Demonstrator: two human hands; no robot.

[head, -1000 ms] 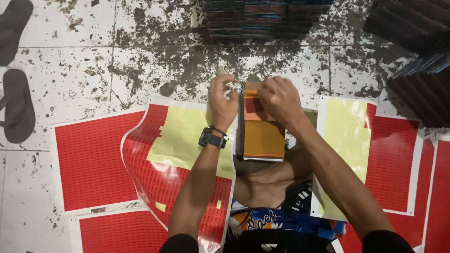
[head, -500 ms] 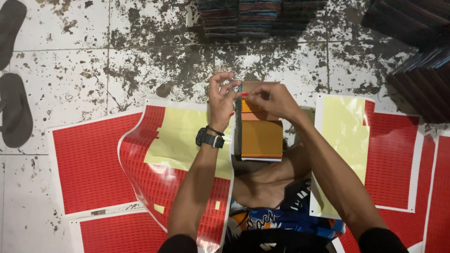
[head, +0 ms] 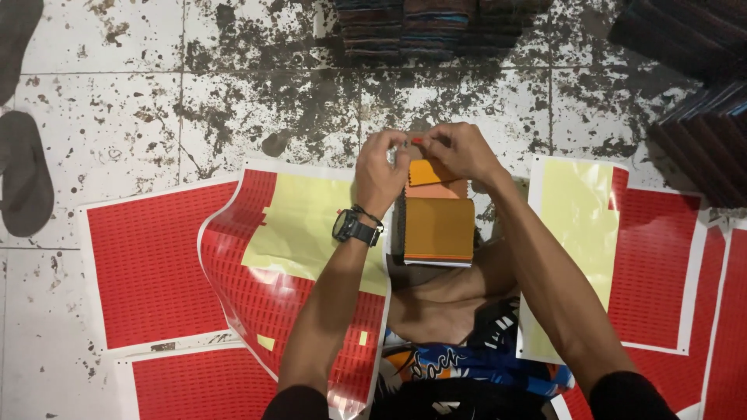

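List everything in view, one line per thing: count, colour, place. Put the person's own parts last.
Swatch booklet: one, orange cover, centre, on the person's lap.
Small sticker: one, red, pinched between both hands' fingertips.
Sticker sheets: several, red with yellowish peeled patches, on the floor left and right.
Stacked booklets: several piles, dark, top edge and top right.
Sandals: two, dark grey, far left.
Floor: white tiles, stained dark.
Wristwatch: one, black, left wrist.
Left hand: at the booklet's top.
Right hand: beside it, holding the sticker.
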